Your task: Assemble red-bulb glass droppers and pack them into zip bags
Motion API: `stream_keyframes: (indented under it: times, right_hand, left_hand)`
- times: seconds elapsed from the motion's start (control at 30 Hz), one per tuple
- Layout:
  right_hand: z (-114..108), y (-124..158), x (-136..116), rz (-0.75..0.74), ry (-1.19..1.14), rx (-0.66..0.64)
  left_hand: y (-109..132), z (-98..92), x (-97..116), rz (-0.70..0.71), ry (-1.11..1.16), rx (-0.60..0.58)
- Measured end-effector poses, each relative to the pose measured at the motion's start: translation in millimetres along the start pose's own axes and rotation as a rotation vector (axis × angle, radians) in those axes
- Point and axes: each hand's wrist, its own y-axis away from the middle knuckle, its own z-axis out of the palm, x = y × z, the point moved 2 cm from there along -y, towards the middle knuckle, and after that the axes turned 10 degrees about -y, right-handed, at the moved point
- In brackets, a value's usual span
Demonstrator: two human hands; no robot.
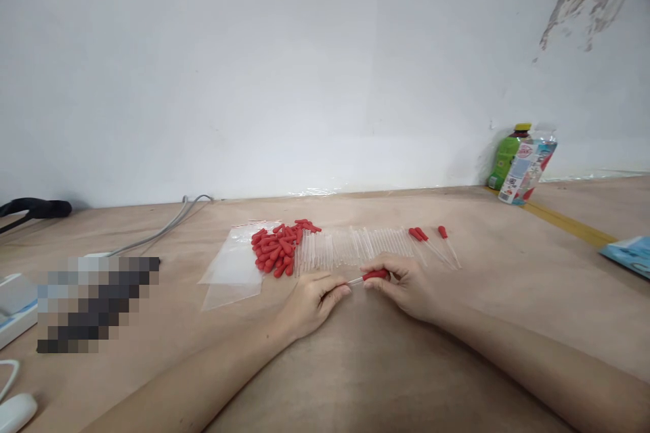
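My left hand [317,299] pinches a clear dropper tube [355,281] near the middle of the table. On the tube's right end sits a red rubber bulb [376,275], gripped between the thumb and fingers of my right hand [401,284]. Just beyond my hands lies a row of clear dropper tubes [380,242]. A pile of red rubber bulbs [274,248] rests at its left end, partly on clear plastic bags [233,264]. To the right, several droppers with red bulbs fitted [443,233] lie on the table.
A green bottle [502,159] and a printed bottle [528,172] stand by the wall at the back right. A blue packet [630,256] lies at the right edge. On the left are a grey cable [162,224], a blurred dark object [101,304] and a white mouse [17,413].
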Motion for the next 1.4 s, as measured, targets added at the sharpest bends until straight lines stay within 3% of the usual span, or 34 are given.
stream_keyframes:
  times: [0.13, 0.23, 0.37, 0.43, 0.53, 0.67, 0.77, 0.9, 1.17, 1.4]
  right_hand:
    - [-14.8, -10.6, -4.8, 0.129, -0.239, 0.17]
    - [-50.5, -24.7, -10.5, 0.147, -0.217, 0.318]
    - [-113.5, -35.2, 1.7, 0.246, 0.07, 0.49]
    - [-136.2, -33.8, 19.2, 0.347, 0.299, 0.495]
    - [-150.3, -28.9, 52.4, 0.466, 0.557, 0.391]
    - [-148.9, -25.7, 88.6, 0.517, 0.696, 0.338]
    - [-145.2, -26.0, 97.1, 0.53, 0.742, 0.332]
    - [-136.3, -28.1, 80.5, 0.509, 0.783, 0.321]
    - [-96.8, -29.7, 49.4, 0.672, 0.79, -0.005]
    - [-81.1, -29.5, 43.3, 0.74, 0.961, 0.024]
  left_hand:
    - [1.9, -5.4, -0.8, -0.026, 0.108, 0.048]
    - [2.9, -5.6, -3.0, -0.067, 0.135, 0.086]
    - [1.8, -1.3, -2.0, -0.041, 0.095, 0.054]
    - [1.1, 0.6, -0.5, -0.009, 0.063, 0.03]
    - [0.5, 1.9, 0.4, 0.014, 0.042, 0.018]
    - [0.0, 1.9, 0.2, 0.018, 0.038, 0.007]
    - [-0.3, 1.8, 0.1, 0.017, 0.032, -0.006]
    - [-0.2, 2.0, 0.3, 0.016, 0.027, -0.029]
    - [-0.1, 3.0, -1.2, 0.015, 0.026, -0.024]
    - [-2.9, 1.0, -3.3, -0.01, -0.059, 0.072]
